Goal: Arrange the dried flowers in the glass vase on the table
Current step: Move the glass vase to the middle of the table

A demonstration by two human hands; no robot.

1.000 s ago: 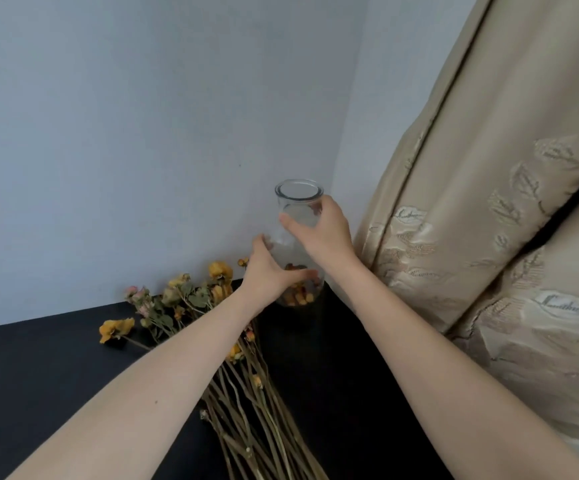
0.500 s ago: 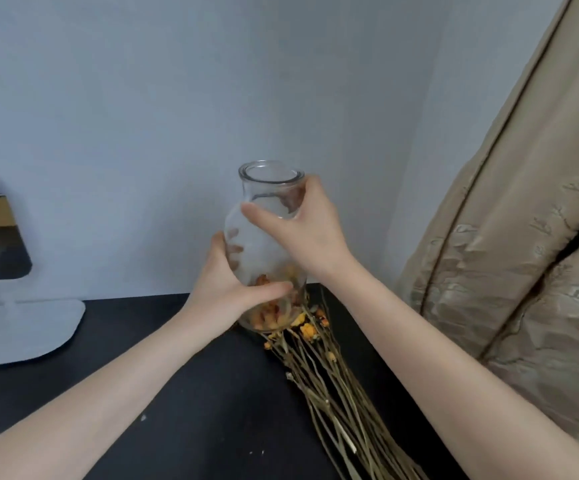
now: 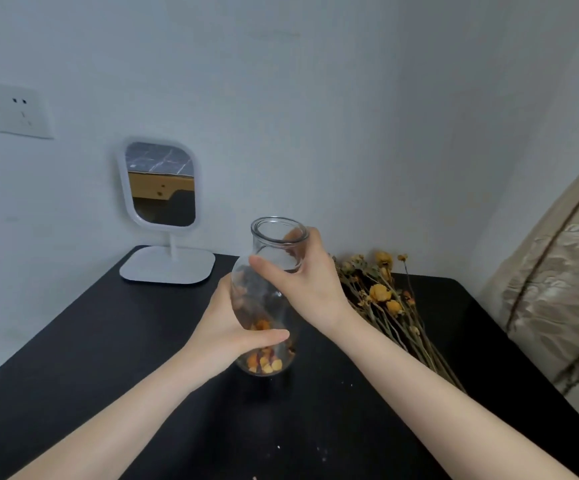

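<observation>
The glass vase point(image 3: 271, 299) is near the middle of the black table point(image 3: 108, 341), held between both hands, and I cannot tell if its base touches the surface or stays just above it. In front of the vase, toward the person, the dark top is open, with only a few pale crumbs point(image 3: 319, 448) on it, and to the left of the vase there is also free surface up to the slanted left edge of the table. Behind and to the left of the vase stands a white mirror point(image 3: 161, 183) with its flat foot at the back edge, against the wall. Just to the right of the vase lie the dried flowers point(image 3: 385, 303), heads toward the wall and stems toward the person (they take most of the room on that side). Further right of the vase, past the right edge of the table, hangs a beige curtain point(image 3: 558, 289). The left hand point(image 3: 227, 327) grips the lower belly of the vase from the left, the thumb laid across the front of the glass, the other fingers curled behind it. The right hand point(image 3: 310, 289) holds the neck and shoulder from the right, the thumb over the front, the fingers bent around the back, one fingertip visible through the glass at the rim. Loose orange and yellow petals point(image 3: 265, 363) lie in the bottom of the vase.
</observation>
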